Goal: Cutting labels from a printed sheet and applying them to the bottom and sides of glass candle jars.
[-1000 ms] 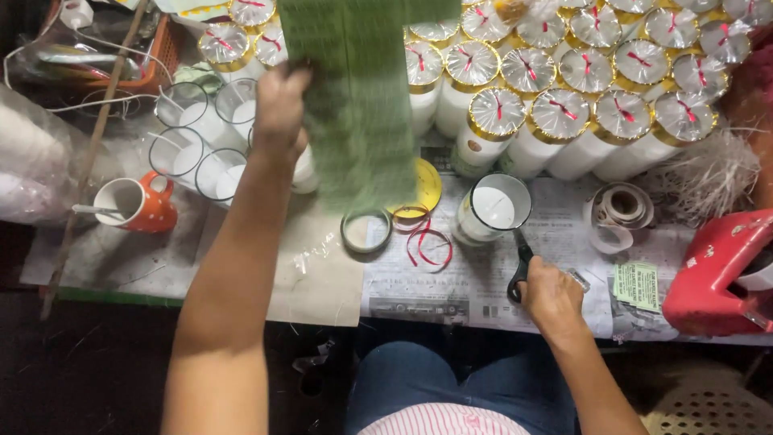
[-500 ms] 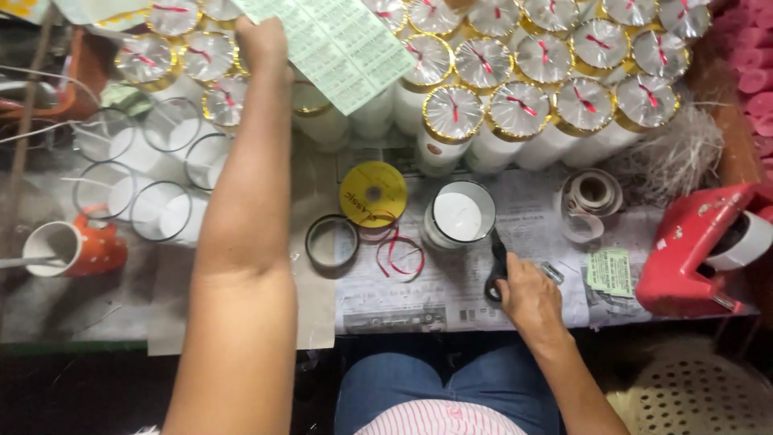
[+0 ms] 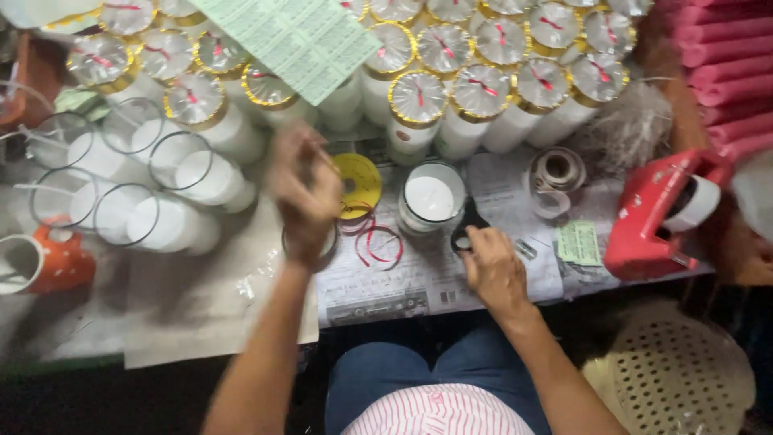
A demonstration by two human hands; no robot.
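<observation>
**Crowded candle bench, scissors in the right hand**

The newspaper-covered table point(image 3: 419, 294) fills the view, and the open glass candle point(image 3: 431, 199) near its middle serves as the landmark. Just right of that candle, the right hand point(image 3: 493, 270) closes its fingers around black scissors point(image 3: 467, 221), whose dark handles nearly touch the glass. Left of the candle, the left hand point(image 3: 304, 193) is motion-blurred above a clear tape ring point(image 3: 310, 242); whether its fingers are spread or pinching cannot be told. Between hand and candle lie a yellow ribbon spool point(image 3: 358, 181) and loose red ribbon point(image 3: 377, 242). Behind the candle stand rows of wrapped candles with gold rims point(image 3: 475, 89), with a green label sheet point(image 3: 294, 40) lying across them. Further left are unwrapped glass candles point(image 3: 185, 173) and an orange mug point(image 3: 44, 262). Right of the candle sit a label roll point(image 3: 557, 173), a red tape dispenser point(image 3: 656, 213) and pink tubes point(image 3: 725, 80). A perforated plastic stool point(image 3: 676, 379) stands below the table edge.
</observation>
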